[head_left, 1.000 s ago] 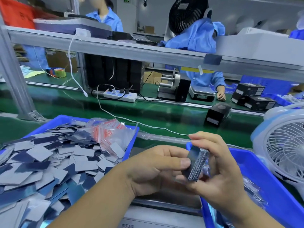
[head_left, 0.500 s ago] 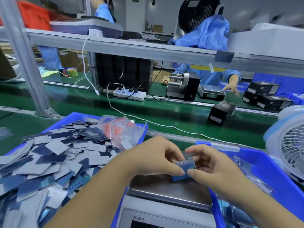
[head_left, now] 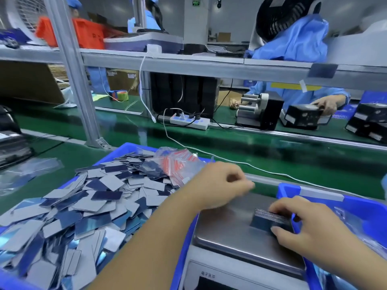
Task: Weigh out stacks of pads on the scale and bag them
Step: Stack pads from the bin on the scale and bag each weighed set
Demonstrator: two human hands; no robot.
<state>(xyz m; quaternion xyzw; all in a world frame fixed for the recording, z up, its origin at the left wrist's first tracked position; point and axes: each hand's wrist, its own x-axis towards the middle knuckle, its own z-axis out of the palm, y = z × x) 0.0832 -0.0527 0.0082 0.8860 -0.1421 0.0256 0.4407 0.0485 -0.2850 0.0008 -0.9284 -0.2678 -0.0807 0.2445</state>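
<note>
A dark stack of pads (head_left: 267, 219) lies on the steel pan of the scale (head_left: 226, 231) near its right side. My right hand (head_left: 301, 225) grips the stack, thumb at the front and fingers over the back. My left hand (head_left: 217, 185) hovers above the pan's far left corner with fingers loosely curled and nothing in them; it is blurred. A blue bin (head_left: 117, 155) to the left holds a heap of loose grey and blue pads (head_left: 83, 206) and a bundle of small clear bags with red strips (head_left: 180, 162).
Another blue bin (head_left: 356, 208) stands right of the scale. A white cable (head_left: 230, 162) runs across the green conveyor belt (head_left: 293, 160) behind. A metal post (head_left: 73, 80) rises at the left. A person in blue works opposite with black boxes (head_left: 301, 116).
Both hands brought the stack down from mid-air. My right hand now holds it on the scale pan, and my left hand has let go and drawn off to the left.
</note>
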